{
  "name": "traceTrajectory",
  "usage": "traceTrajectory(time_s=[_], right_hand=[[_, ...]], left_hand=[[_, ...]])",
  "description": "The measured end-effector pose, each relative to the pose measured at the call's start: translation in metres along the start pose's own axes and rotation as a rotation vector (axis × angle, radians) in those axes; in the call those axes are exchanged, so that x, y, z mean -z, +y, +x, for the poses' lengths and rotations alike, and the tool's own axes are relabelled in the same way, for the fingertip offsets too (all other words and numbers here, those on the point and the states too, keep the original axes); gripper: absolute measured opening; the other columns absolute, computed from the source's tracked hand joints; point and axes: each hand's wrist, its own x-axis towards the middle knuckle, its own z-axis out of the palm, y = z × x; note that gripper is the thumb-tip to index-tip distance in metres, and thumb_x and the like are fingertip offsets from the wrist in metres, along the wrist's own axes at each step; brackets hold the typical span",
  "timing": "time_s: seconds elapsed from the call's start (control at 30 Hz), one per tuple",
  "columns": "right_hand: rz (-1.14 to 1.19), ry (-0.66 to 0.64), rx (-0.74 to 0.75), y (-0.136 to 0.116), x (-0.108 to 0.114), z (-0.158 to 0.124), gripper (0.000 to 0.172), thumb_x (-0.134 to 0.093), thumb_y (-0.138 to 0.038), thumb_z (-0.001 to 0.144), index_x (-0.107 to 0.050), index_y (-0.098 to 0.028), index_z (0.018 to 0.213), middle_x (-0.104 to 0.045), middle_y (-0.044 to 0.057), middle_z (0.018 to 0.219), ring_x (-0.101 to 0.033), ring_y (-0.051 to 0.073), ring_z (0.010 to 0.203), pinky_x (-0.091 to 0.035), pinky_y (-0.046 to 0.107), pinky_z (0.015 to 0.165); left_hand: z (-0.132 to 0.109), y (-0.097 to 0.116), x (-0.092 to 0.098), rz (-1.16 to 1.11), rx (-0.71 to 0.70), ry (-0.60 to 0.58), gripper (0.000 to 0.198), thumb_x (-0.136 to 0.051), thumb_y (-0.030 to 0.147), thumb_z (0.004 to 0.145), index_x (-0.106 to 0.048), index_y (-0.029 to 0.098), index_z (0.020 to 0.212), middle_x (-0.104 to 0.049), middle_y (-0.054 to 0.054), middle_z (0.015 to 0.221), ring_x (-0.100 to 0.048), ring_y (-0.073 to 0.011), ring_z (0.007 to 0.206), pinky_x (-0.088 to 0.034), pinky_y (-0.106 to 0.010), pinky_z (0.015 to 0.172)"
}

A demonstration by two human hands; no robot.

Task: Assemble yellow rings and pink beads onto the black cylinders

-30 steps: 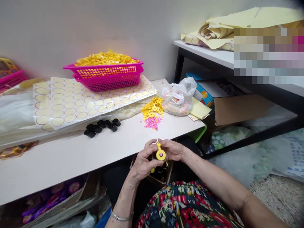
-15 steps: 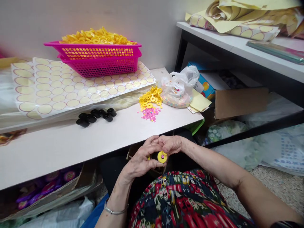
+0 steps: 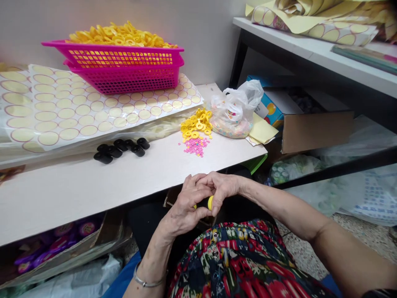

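My left hand (image 3: 187,205) is closed around a small black cylinder with yellow ends (image 3: 204,203), held over my lap just below the table edge. My right hand (image 3: 221,188) is closed on it too, its thumb pressed against the right yellow end. The fingers hide much of the cylinder. On the table lie several loose black cylinders (image 3: 121,150), a small heap of yellow rings (image 3: 196,123) and, in front of the rings, scattered small pink beads (image 3: 195,145).
A pink basket (image 3: 133,80), heaped with yellow rings, stands on sheets of round stickers (image 3: 83,111). A knotted plastic bag (image 3: 232,120) of small coloured pieces sits at the table's right end. A cardboard box (image 3: 316,130) is under the right shelf (image 3: 294,47); another box (image 3: 108,231) is below the table.
The cylinder has turned, so its yellow end now shows edge-on instead of facing the camera. My right thumb has come down onto that end. The view has shifted slightly.
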Motion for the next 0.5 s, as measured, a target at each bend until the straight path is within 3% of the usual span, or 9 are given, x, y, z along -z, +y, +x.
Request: traceTrajectory(time_s=[0.13,0.27,0.5], right_hand=[[0.171,0.130,0.027,0.021,-0.002,0.002,0.038,-0.078,-0.020,0.049,-0.061,-0.009,0.082,-0.059,-0.002,0.072,-0.053,0.007,0.061,-0.042,0.019,0.057],[0.203,0.080,-0.025,0.033,0.003,0.004,0.039,-0.079,-0.015,0.046,-0.061,-0.009,0.080,-0.059,-0.002,0.069,-0.053,0.007,0.060,-0.043,0.018,0.056],[0.241,0.097,-0.053,0.027,-0.005,0.001,0.053,-0.079,-0.007,0.039,-0.061,-0.012,0.088,-0.061,-0.003,0.081,-0.056,0.009,0.072,-0.045,0.019,0.064]], left_hand=[[-0.006,-0.018,-0.003,-0.122,0.062,0.021,0.030,-0.069,0.035,0.070,-0.068,0.021,0.097,-0.065,-0.009,0.101,-0.035,-0.0282,0.122,-0.027,-0.044,0.104],[-0.011,-0.031,-0.005,-0.219,0.087,0.036,0.029,-0.072,0.030,0.067,-0.070,0.020,0.094,-0.067,-0.008,0.095,-0.037,-0.0275,0.122,-0.027,-0.043,0.105],[-0.006,-0.023,-0.004,-0.139,0.069,-0.014,0.032,-0.076,0.031,0.063,-0.071,0.019,0.091,-0.068,-0.008,0.089,-0.041,-0.0290,0.120,-0.025,-0.045,0.106]])
